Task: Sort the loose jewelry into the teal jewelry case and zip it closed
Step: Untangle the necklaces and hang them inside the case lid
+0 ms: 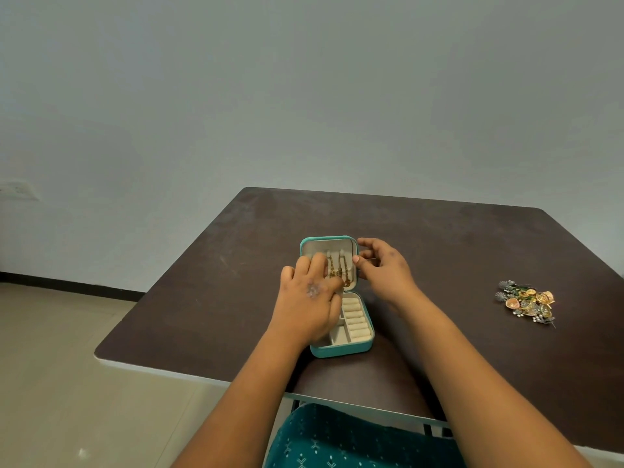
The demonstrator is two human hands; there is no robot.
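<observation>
My left hand [312,298] fingers on gold chains [341,271] in open teal case [341,349] lid; right hand [381,268] pinches lid edge; loose jewelry [526,300] far right on tabletop [472,248].

Wall [304,96]: plain pale grey-blue — socket plate [17,190] far left.
Floor [50,349]: beige tiles, dark skirting [67,285].
Table [472,349]: dark brown, scuffed, rounded corners.

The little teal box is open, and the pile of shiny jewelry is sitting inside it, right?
Not quite. The small teal jewelry case is open, but the pile of gold and silver jewelry lies on the dark brown table, off to the right. The head view shows it.
</observation>
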